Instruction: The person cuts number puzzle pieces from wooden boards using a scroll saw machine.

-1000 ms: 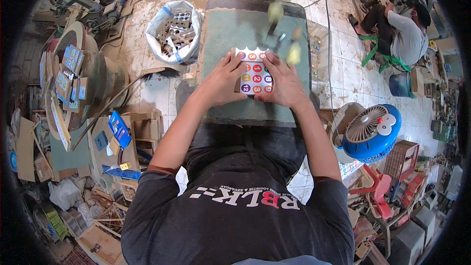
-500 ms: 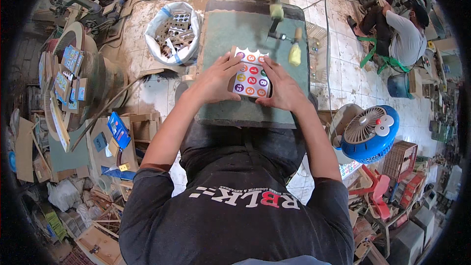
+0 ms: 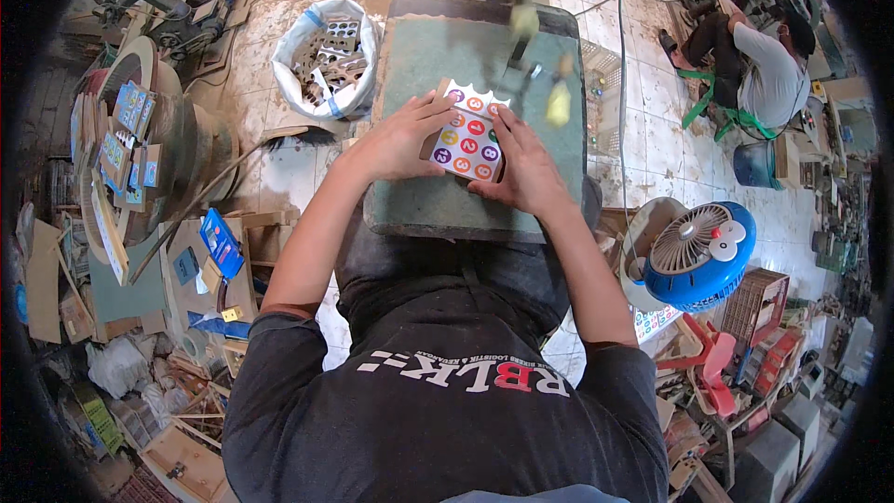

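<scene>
I have the disc-patterned board (image 3: 473, 137) near the middle of the worktop (image 3: 414, 210), turned slightly askew, its scalloped side toward the far edge. My left hand (image 3: 400, 140) keeps a loose, wide grip: fingers laid over the board's left side, thumb spread away by its lower left corner. My right hand (image 3: 521, 163) mirrors that on the right side, also spread; from this distance I can't tell how hard either presses. A blurred machine arm (image 3: 523, 22) overhangs the worktop's far right part. Beyond the left edge, on the floor, I see a white sack (image 3: 282, 74) of cut-out scraps (image 3: 337, 61).
</scene>
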Demonstrator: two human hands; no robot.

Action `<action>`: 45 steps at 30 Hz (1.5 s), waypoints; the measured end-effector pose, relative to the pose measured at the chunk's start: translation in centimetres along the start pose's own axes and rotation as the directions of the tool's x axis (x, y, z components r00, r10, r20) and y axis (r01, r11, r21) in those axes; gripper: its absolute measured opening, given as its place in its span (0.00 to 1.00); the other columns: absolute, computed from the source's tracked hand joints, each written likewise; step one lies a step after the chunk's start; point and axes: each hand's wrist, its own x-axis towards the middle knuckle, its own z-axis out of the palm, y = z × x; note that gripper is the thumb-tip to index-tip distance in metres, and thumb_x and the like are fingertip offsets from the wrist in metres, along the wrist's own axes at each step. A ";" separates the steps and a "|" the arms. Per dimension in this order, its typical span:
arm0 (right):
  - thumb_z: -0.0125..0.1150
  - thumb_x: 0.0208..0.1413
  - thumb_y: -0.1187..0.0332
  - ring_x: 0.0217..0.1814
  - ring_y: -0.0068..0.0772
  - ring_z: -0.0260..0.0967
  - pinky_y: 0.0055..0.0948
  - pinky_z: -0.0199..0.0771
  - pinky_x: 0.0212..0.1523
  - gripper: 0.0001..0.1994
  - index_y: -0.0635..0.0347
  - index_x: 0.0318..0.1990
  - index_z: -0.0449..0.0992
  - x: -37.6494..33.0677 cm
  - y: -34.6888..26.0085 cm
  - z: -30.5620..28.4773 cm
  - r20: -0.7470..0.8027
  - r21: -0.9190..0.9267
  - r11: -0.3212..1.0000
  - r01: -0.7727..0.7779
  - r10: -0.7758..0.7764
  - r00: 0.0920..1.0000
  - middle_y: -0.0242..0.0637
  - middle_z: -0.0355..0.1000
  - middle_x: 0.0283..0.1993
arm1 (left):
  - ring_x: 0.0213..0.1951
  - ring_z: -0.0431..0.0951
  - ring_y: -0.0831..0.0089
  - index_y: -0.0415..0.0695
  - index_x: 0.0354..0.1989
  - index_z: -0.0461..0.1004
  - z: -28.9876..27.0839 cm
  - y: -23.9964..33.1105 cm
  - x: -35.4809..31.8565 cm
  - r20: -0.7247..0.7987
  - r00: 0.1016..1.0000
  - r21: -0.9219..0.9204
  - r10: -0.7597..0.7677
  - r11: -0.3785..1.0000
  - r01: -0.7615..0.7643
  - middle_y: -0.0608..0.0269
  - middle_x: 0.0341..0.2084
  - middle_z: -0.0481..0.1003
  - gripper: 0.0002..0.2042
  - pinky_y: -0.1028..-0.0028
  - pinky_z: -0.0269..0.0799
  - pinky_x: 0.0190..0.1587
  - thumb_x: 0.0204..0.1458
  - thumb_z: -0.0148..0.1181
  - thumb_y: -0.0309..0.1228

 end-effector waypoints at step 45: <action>0.78 0.55 0.57 0.69 0.45 0.73 0.46 0.73 0.66 0.30 0.52 0.65 0.80 1.2 1.9 -0.6 -0.207 -0.031 0.996 0.081 -0.086 0.975 0.37 0.77 0.68 | 0.76 0.49 0.20 0.35 0.68 0.71 6.0 4.6 0.1 -0.352 0.900 0.069 -0.256 0.952 0.298 0.27 0.74 0.55 0.42 0.39 0.47 0.79 0.47 0.79 0.46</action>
